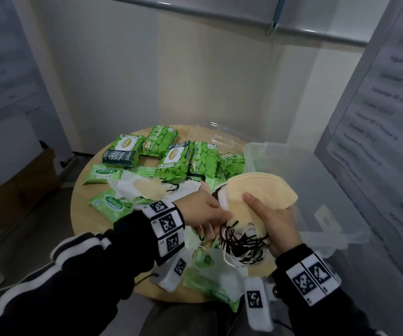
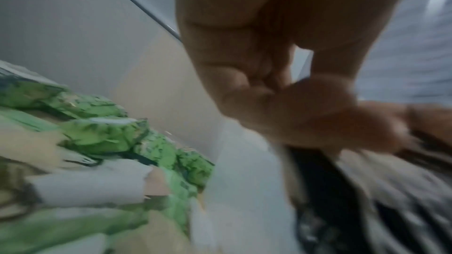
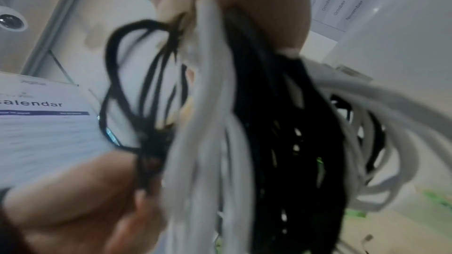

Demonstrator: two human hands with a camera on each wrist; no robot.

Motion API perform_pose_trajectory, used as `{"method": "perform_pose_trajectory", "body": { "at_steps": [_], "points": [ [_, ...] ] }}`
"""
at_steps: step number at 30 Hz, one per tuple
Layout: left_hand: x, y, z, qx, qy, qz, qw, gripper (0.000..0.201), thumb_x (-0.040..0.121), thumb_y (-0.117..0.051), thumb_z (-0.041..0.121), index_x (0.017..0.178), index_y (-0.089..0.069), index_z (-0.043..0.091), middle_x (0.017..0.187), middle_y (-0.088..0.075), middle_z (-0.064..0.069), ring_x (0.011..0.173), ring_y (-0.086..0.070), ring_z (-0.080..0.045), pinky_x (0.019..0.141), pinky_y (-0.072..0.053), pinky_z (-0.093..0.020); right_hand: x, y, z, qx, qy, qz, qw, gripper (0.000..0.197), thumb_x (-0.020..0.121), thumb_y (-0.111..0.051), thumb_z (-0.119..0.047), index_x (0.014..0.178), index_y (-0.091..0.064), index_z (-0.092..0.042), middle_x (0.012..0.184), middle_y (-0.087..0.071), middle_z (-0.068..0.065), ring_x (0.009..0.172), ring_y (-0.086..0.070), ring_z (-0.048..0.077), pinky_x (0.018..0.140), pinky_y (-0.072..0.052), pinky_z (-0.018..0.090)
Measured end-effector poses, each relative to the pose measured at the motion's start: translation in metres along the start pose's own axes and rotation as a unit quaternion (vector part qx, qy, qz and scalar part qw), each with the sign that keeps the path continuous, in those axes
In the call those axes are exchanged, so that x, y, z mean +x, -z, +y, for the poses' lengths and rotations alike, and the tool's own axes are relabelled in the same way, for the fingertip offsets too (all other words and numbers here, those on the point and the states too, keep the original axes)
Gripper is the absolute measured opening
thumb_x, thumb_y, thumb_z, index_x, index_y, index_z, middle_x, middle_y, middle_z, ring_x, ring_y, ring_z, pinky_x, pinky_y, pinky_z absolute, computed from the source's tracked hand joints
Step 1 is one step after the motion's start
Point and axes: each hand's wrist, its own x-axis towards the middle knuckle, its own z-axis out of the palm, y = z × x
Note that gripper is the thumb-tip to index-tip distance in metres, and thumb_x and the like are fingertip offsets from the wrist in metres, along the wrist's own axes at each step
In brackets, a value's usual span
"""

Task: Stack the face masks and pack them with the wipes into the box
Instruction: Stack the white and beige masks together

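Note:
My right hand (image 1: 263,214) grips a stack of face masks (image 1: 263,190) above the table's near right, thumb pressed on the yellow top mask. Black and white ear loops (image 1: 244,246) hang in a tangle below the stack, filling the right wrist view as ear loops (image 3: 269,123). My left hand (image 1: 219,219) pinches some black loops (image 3: 127,84) at the stack's left edge. More loose masks (image 1: 147,190) lie mid-table. Green wipes packs (image 1: 176,161) lie behind them. The clear plastic box (image 1: 280,151) stands open at the right, just beyond the stack.
Small light-green wipes packs (image 1: 110,207) lie at the left and near edge of the round wooden table (image 1: 81,180). A clear lid (image 1: 215,139) lies behind the packs. A cardboard box (image 1: 26,185) stands on the floor at left. Walls with posted sheets close in on both sides.

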Motion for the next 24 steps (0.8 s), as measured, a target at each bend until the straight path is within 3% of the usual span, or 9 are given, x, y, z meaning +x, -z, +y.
{"method": "perform_pose_trajectory", "body": {
  "at_steps": [2,4,7,9,13,15,18,21,24],
  "points": [
    [0.006,0.021,-0.017,0.05,0.029,0.041,0.997,0.016,0.09,-0.06,0.018,0.077,-0.062,0.01,0.069,-0.065,-0.004,0.051,-0.058,-0.01,0.044,-0.044,-0.017,0.002,0.005,0.003,0.01,-0.006,0.02,1.0,0.025,0.074,-0.075,-0.008,0.098,-0.067,-0.008,0.098,-0.072,0.013,0.09,-0.069,0.028,0.076,-0.057,0.041],
    [0.02,0.047,-0.038,0.098,0.055,0.146,0.983,0.007,0.087,-0.062,0.016,0.086,-0.065,0.01,0.081,-0.066,-0.006,0.065,-0.059,-0.015,0.055,-0.05,-0.023,0.006,0.01,0.003,0.022,-0.007,0.021,1.0,0.043,0.068,-0.079,-0.015,0.107,-0.065,-0.004,0.103,-0.071,0.015,0.094,-0.069,0.03,0.08,-0.056,0.045],
    [0.047,0.084,-0.072,0.19,0.103,0.254,0.943,0.033,0.082,-0.069,0.023,0.113,-0.061,0.014,0.113,-0.062,-0.008,0.094,-0.06,-0.023,0.073,-0.044,-0.025,0.012,0.014,0.002,0.024,-0.005,0.013,1.0,0.078,0.045,-0.088,-0.037,0.112,-0.064,-0.004,0.104,-0.071,0.014,0.096,-0.068,0.031,0.08,-0.056,0.047],
    [0.065,0.101,-0.095,0.236,0.136,0.257,0.927,0.056,0.079,-0.072,0.03,0.129,-0.049,0.019,0.132,-0.049,-0.012,0.112,-0.054,-0.03,0.086,-0.043,-0.03,0.016,0.014,0.002,0.025,-0.004,0.009,1.0,0.086,0.039,-0.09,-0.043,0.113,-0.065,-0.005,0.105,-0.071,0.013,0.097,-0.068,0.031,0.081,-0.056,0.048],
    [0.091,0.119,-0.141,0.303,0.201,0.24,0.9,0.079,0.078,-0.068,0.048,0.143,-0.028,0.03,0.148,-0.026,-0.015,0.127,-0.04,-0.037,0.103,-0.037,-0.044,0.023,0.016,0.004,0.026,-0.008,0.012,1.0,0.084,0.042,-0.09,-0.042,0.113,-0.065,-0.005,0.107,-0.071,0.013,0.099,-0.068,0.03,0.083,-0.055,0.048],
    [0.099,0.121,-0.157,0.325,0.234,0.203,0.893,0.079,0.081,-0.063,0.053,0.146,-0.024,0.03,0.15,-0.026,-0.014,0.132,-0.035,-0.035,0.107,-0.032,-0.043,0.025,0.017,0.004,0.029,-0.007,0.013,0.999,0.071,0.054,-0.085,-0.033,0.115,-0.064,-0.005,0.109,-0.07,0.013,0.101,-0.067,0.03,0.083,-0.055,0.046],
    [0.101,0.121,-0.159,0.367,0.225,0.17,0.887,0.055,0.09,-0.055,0.046,0.138,-0.042,0.024,0.143,-0.041,-0.01,0.128,-0.041,-0.028,0.103,-0.031,-0.031,0.029,0.02,0.003,0.035,-0.015,0.015,0.999,0.052,0.07,-0.075,-0.02,0.117,-0.062,-0.004,0.108,-0.07,0.013,0.099,-0.068,0.028,0.078,-0.057,0.041],
    [0.1,0.124,-0.148,0.315,0.178,0.229,0.904,0.032,0.093,-0.055,0.027,0.121,-0.063,0.013,0.128,-0.059,-0.012,0.115,-0.054,-0.029,0.097,-0.038,-0.029,0.034,0.021,0.001,0.035,-0.018,0.019,0.999,0.04,0.079,-0.069,-0.014,0.117,-0.062,-0.004,0.106,-0.071,0.01,0.097,-0.069,0.024,0.073,-0.058,0.034],
    [0.095,0.117,-0.125,0.208,0.127,0.323,0.914,0.03,0.089,-0.061,0.026,0.106,-0.068,0.003,0.111,-0.066,-0.016,0.1,-0.059,-0.029,0.084,-0.04,-0.029,0.037,0.019,-0.001,0.038,-0.015,0.015,0.999,0.034,0.084,-0.064,-0.01,0.117,-0.061,-0.004,0.105,-0.071,0.009,0.095,-0.069,0.022,0.072,-0.058,0.033]
  ]
}}
